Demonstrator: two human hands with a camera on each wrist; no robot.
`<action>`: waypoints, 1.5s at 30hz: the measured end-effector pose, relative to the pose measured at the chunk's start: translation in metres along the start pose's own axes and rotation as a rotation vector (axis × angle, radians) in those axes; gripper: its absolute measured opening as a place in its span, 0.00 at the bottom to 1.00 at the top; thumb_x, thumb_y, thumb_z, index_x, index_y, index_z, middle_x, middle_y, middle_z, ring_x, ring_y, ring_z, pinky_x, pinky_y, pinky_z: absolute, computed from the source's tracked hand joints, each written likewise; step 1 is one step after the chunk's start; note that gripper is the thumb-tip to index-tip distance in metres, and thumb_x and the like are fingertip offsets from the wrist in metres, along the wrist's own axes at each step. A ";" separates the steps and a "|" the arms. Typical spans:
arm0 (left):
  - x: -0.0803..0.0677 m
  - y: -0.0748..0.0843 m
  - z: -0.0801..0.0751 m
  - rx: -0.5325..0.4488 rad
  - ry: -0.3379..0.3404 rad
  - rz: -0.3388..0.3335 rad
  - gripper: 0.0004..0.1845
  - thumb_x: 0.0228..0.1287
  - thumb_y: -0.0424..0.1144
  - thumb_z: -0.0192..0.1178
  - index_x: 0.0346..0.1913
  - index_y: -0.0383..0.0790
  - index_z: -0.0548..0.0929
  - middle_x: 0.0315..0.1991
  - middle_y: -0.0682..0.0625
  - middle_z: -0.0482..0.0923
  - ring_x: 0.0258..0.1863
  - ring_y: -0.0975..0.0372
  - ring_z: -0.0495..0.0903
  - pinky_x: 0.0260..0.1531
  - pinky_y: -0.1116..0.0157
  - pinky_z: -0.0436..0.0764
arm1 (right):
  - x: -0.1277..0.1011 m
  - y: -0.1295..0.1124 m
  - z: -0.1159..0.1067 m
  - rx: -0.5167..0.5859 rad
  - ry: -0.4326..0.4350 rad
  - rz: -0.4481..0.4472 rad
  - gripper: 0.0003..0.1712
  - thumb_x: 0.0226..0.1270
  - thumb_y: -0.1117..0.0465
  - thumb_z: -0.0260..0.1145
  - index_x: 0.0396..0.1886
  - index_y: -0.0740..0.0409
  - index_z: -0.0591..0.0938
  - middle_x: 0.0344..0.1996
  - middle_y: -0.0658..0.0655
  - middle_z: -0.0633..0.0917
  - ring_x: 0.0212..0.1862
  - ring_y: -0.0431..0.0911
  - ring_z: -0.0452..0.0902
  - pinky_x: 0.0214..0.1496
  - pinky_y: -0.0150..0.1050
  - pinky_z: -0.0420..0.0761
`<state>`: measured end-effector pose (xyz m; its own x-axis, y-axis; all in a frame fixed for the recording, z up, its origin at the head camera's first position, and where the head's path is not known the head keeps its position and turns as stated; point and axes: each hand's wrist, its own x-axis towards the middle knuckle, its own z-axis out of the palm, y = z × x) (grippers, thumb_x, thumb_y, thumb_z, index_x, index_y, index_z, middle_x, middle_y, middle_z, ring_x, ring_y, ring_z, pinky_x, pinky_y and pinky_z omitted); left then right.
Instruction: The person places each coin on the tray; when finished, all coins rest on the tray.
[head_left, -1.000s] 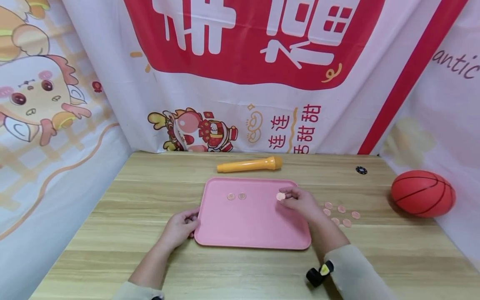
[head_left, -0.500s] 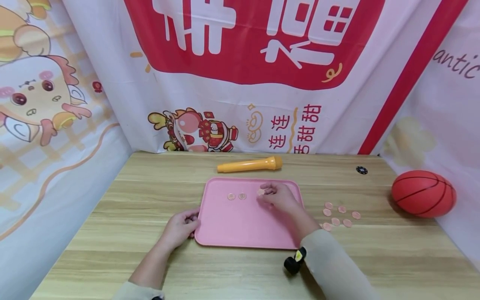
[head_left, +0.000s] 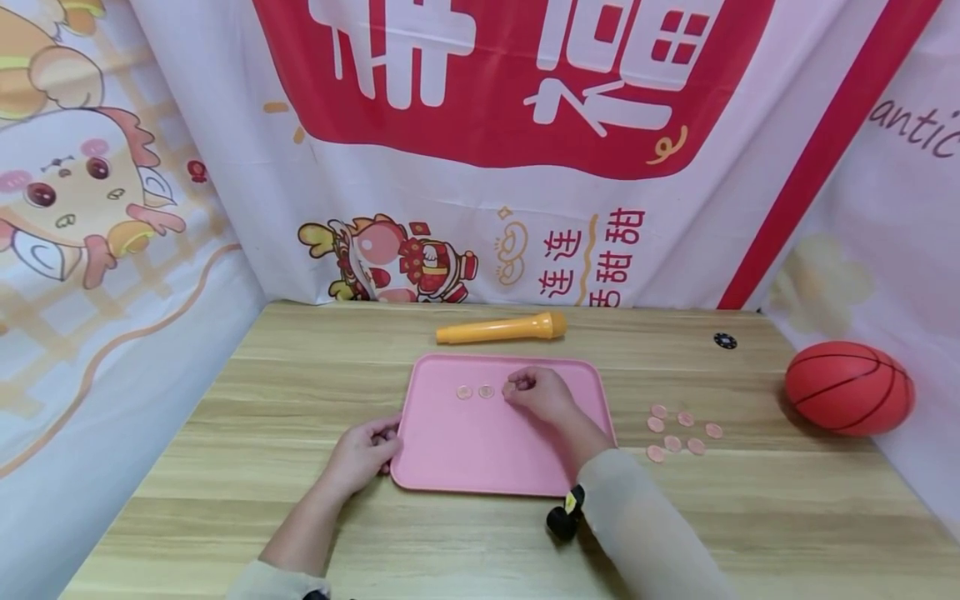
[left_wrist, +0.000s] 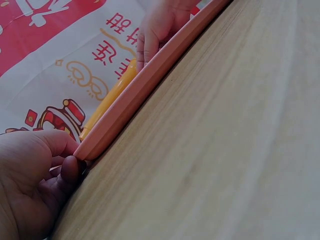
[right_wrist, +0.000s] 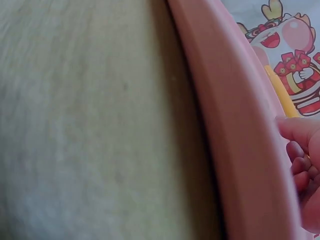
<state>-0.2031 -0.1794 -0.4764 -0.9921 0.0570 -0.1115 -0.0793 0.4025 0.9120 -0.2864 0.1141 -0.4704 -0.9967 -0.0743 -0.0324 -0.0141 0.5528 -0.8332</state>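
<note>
A pink tray [head_left: 465, 446] lies on the wooden table. My left hand [head_left: 362, 452] grips the tray's left edge; in the left wrist view, its thumb and fingers pinch the rim near a corner. Over the upper part of the tray, my right hand [head_left: 543, 395] pinches a small copper-coloured coin [head_left: 508, 389] between thumb and fingertips. Just left of it, a coin [head_left: 486, 391] and another coin [head_left: 464, 392] lie side by side on the tray. The right wrist view shows the tray's wall [right_wrist: 235, 115], but the held coin cannot be made out there.
Several loose coins [head_left: 672, 443] are scattered on the table right of the tray. Behind the tray lies a yellow toy microphone [head_left: 498, 329]. A red basketball [head_left: 850, 388] sits at the right edge, with a black patterned disc [head_left: 725, 341] behind it. Printed cloth [head_left: 480, 192] hangs around the table.
My right hand has carried the coin leftward across the tray and lowered it beside the two lying coins. The left hand stays at the tray's edge.
</note>
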 end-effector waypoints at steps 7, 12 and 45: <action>0.000 0.002 -0.001 -0.004 -0.004 0.001 0.25 0.61 0.28 0.58 0.63 0.26 0.74 0.33 0.45 0.77 0.22 0.66 0.73 0.21 0.73 0.78 | 0.000 -0.002 0.000 -0.075 -0.002 0.037 0.14 0.58 0.59 0.73 0.43 0.60 0.86 0.34 0.54 0.84 0.38 0.43 0.75 0.46 0.38 0.79; -0.001 0.002 -0.001 0.002 -0.006 0.003 0.25 0.62 0.29 0.59 0.63 0.26 0.74 0.34 0.45 0.77 0.23 0.66 0.73 0.21 0.72 0.78 | 0.000 -0.002 0.000 -0.105 -0.011 0.044 0.16 0.57 0.59 0.73 0.45 0.59 0.86 0.36 0.54 0.85 0.39 0.43 0.76 0.48 0.39 0.80; -0.001 0.001 0.000 -0.010 -0.001 0.006 0.25 0.61 0.28 0.58 0.62 0.26 0.75 0.34 0.45 0.77 0.22 0.67 0.73 0.21 0.72 0.78 | -0.074 0.031 -0.089 0.136 0.056 0.113 0.24 0.64 0.61 0.68 0.59 0.62 0.79 0.46 0.61 0.80 0.41 0.45 0.73 0.35 0.33 0.81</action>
<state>-0.2025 -0.1794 -0.4757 -0.9925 0.0605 -0.1064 -0.0743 0.3928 0.9166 -0.2205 0.2106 -0.4448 -0.9942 0.0303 -0.1028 0.1057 0.4371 -0.8932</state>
